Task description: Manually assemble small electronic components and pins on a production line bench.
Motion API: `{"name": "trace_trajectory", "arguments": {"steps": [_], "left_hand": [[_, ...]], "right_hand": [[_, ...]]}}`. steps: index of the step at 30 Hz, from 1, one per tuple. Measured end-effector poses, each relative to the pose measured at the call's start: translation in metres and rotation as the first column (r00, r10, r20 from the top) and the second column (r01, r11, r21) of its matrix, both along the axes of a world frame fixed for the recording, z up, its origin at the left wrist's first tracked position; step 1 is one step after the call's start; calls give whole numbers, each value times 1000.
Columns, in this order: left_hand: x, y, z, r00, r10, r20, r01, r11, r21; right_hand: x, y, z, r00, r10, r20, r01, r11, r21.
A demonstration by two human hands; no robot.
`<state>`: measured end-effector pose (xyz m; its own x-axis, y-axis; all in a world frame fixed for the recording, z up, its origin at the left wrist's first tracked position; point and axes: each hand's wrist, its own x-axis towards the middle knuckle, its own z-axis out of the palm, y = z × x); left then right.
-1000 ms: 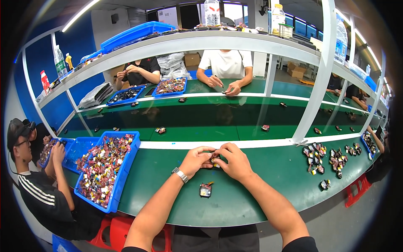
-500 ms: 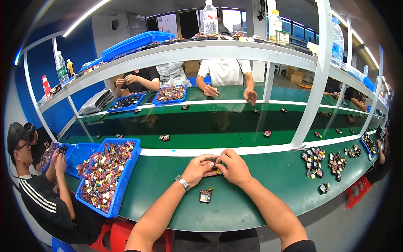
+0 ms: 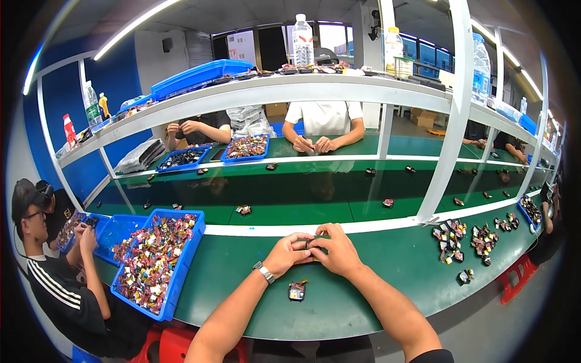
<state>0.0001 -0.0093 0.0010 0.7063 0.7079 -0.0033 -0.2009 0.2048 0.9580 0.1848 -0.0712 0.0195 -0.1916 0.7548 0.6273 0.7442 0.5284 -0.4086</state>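
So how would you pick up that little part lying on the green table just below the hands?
Probably from straight above, pinching the dark blocky body of the little part across its two sides. It lies flat and alone on the green table, and thin wires seem to poke out near its top, so keep off those. Both hands are busy with another piece.

Two bare forearms come up from the lower edge of the frame to the hands near the centre. The left hand (image 3: 289, 253) has a wristwatch (image 3: 263, 272) with a silver metal band and a light case just below it, left of centre. The right hand (image 3: 340, 249) shows no ring or band. Both forearms are uncovered along their whole visible length. At the lower right edge a dark sleeve (image 3: 433, 357) covers the right upper arm.
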Motion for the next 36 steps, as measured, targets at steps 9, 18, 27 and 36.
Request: {"name": "trace_trajectory", "arguments": {"steps": [9, 18, 27, 36], "left_hand": [[-2, 2, -1, 999, -40, -18, 42, 995, 85], [-6, -2, 1, 998, -58, -37, 60, 997, 54], [2, -1, -4, 999, 0, 55, 0, 1000, -11], [-2, 3, -15, 984, 3, 180, 8, 998, -57]], "right_hand": [[0, -1, 2, 999, 23, -34, -23, 1000, -15], [7, -4, 5, 989, 133, -70, -139, 986, -89], [4, -2, 2, 991, 88, -104, -93, 995, -40], [-5, -3, -4, 984, 40, -173, -31, 998, 53]]}}
